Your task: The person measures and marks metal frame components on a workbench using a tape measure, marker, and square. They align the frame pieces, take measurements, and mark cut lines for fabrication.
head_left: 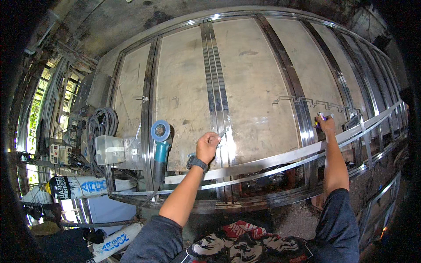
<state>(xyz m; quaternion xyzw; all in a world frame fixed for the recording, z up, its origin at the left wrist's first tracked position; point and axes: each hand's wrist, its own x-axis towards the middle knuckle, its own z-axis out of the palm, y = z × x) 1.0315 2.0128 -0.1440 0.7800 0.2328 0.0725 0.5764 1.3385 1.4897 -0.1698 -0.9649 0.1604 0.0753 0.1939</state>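
Note:
My left hand (207,147), with a dark watch at the wrist, is closed in a pinch over the shiny paired metal bars (215,74) in the middle of the table. A small thin strip (223,133) sticks out past its fingertips. Farther right, my right hand (326,126) is closed round a small purple, white and yellow object (322,117) whose kind I cannot make out. A dark zigzag metal rod (313,103) lies just beyond that hand. Left of my left hand rests a teal angle grinder (161,151) with a round disc.
Long flat metal strips (263,164) run across the near side, under my right forearm. A dark item (352,122) lies beside them. At left are a clear plastic box (109,149), coiled cable (103,122), a control box (60,154) and gas cylinders (94,186).

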